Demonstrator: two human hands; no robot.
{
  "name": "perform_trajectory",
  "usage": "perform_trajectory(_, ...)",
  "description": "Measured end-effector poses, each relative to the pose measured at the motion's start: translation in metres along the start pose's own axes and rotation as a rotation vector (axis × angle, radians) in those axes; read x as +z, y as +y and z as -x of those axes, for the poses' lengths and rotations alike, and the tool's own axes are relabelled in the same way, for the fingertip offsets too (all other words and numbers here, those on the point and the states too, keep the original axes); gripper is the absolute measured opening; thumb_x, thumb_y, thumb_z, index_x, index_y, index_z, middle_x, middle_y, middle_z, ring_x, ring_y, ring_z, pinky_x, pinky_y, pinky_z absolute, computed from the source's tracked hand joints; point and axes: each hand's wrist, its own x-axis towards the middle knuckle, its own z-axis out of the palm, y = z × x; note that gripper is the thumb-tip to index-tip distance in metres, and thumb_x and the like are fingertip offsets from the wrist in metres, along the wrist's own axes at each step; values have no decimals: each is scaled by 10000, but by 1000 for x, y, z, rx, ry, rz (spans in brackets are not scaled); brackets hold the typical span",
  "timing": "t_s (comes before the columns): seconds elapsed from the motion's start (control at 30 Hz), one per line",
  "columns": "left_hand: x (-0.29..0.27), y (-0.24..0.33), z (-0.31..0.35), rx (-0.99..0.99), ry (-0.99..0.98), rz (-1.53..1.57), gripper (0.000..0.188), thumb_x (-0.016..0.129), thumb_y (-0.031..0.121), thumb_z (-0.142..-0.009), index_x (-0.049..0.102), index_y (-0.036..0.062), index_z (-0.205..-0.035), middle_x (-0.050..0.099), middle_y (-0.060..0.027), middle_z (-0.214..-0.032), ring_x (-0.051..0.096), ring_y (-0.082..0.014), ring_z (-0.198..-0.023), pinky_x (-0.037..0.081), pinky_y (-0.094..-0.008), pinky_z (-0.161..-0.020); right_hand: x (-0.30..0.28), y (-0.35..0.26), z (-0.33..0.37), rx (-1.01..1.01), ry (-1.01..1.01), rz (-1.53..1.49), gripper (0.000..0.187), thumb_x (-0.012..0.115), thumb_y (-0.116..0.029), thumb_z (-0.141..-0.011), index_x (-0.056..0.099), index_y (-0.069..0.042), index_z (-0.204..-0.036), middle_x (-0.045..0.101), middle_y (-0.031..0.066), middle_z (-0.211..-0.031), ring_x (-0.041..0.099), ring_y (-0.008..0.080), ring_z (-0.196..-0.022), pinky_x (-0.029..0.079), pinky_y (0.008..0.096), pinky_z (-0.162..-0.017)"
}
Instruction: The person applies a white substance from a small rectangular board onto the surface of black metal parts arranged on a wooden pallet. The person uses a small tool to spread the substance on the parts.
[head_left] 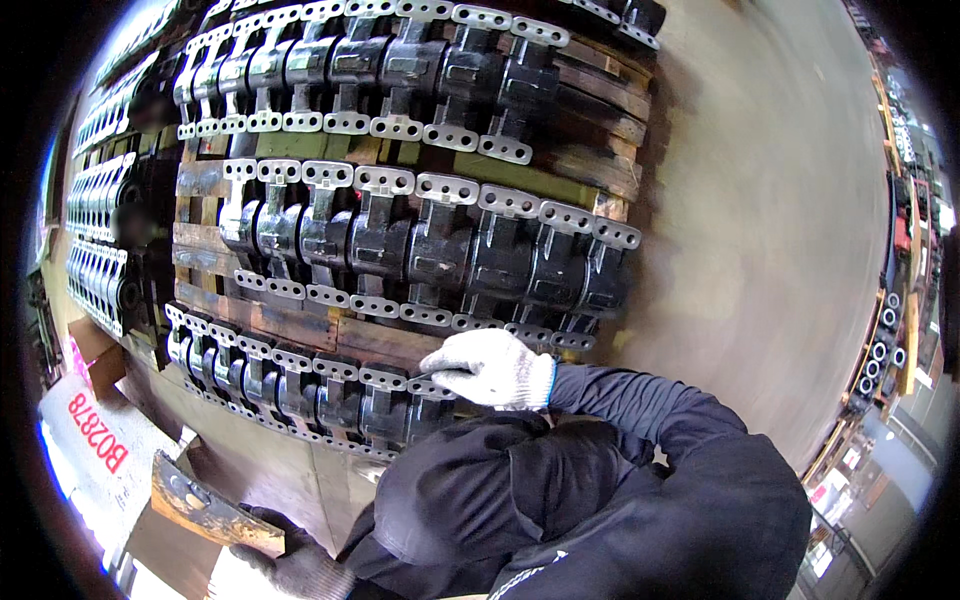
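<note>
My right hand [490, 369] wears a white knit glove and reaches over the nearest row of black metal castings [335, 398]. Its fingers are curled together beside the silver flange plate at that row's right end; their undersides are hidden, so I cannot tell whether they grip anything. Low on the left, my left hand [295, 572], gloved too, is closed at the lower end of a scuffed, dark-stained piece of wood [205, 503]. Farther away, a middle row of castings [440, 245] carries silver plates with round holes along both edges.
Wooden pallets [258, 318] lie under the rows. A far row of castings [350, 65] and more stacked castings [97, 205] stand beyond and left. A white panel with red marking [105, 450] is near a cardboard box [95, 352]. Concrete floor [760, 230] stretches right toward shelving.
</note>
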Motion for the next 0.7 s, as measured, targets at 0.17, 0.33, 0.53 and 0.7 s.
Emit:
perform_trajectory(0.17, -33, 20, -19, -104, -73, -66, 532, 742, 198, -1024, 555, -75, -1440, 609, -183, -1479, 614, -257, -1296, 507, -377, -1137, -12, 4, 35, 162, 75, 50, 258, 721, -223, -968, 784, -76, -1171, 772, 144, -1046, 748, 326, -960, 601, 397, -870)
perform_trajectory(0.33, -46, -2, -29, 561, 55, -1122, 440, 714, 154, -1045, 579, -107, -1373, 639, -205, -1332, 629, -238, -1178, 560, -376, -1062, -9, 3, 62, 281, 222, 21, 261, 741, -130, -963, 787, -40, -1204, 777, 150, -1132, 742, 279, -1045, 583, 370, -961)
perform_trajectory(0.53, -42, 14, -43, 374, 120, -604, 435, 642, 208, -1087, 569, -139, -1339, 612, -229, -1305, 605, -293, -1184, 628, -433, -1029, 1, -8, 91, 177, 369, 242, 279, 753, -177, -937, 802, -112, -1204, 723, 122, -1003, 716, 297, -921, 587, 405, -853)
perform_trajectory(0.7, -78, 66, -64, 848, -131, -1525, 404, 626, 216, -1094, 607, -99, -1346, 619, -247, -1350, 613, -320, -1199, 586, -427, -1029, -3, -59, 120, 207, 434, 540, 263, 729, -65, -918, 808, -98, -1167, 732, 116, -1020, 722, 284, -912, 597, 365, -837)
